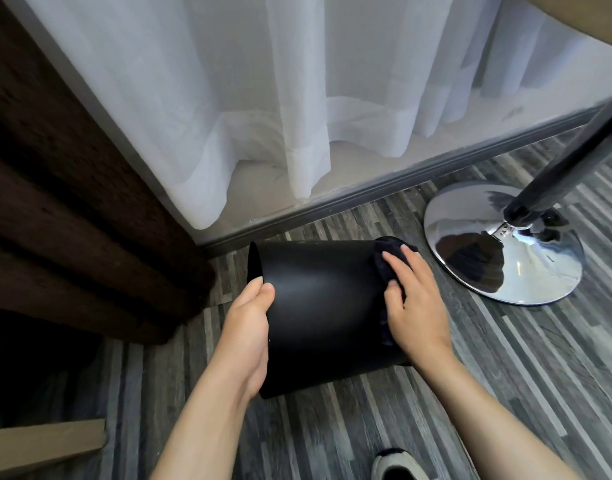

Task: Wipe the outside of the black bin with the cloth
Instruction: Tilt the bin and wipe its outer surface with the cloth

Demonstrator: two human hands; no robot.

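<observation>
The black bin point(325, 306) is tipped on its side above the floor, its open mouth facing left and its base to the right. My left hand point(249, 334) grips the rim at the mouth, thumb on the outside wall. My right hand point(413, 303) presses a dark cloth point(387, 261) flat against the bin's base end, fingers spread over it. Most of the cloth is hidden under that hand and blends with the bin.
A chrome round stand base point(505, 247) with a dark pole sits on the striped grey floor just right of the bin. White sheer curtain point(263, 98) and a grey skirting run behind. Dark brown curtain point(72, 220) hangs at left. A shoe point(398, 465) shows at the bottom.
</observation>
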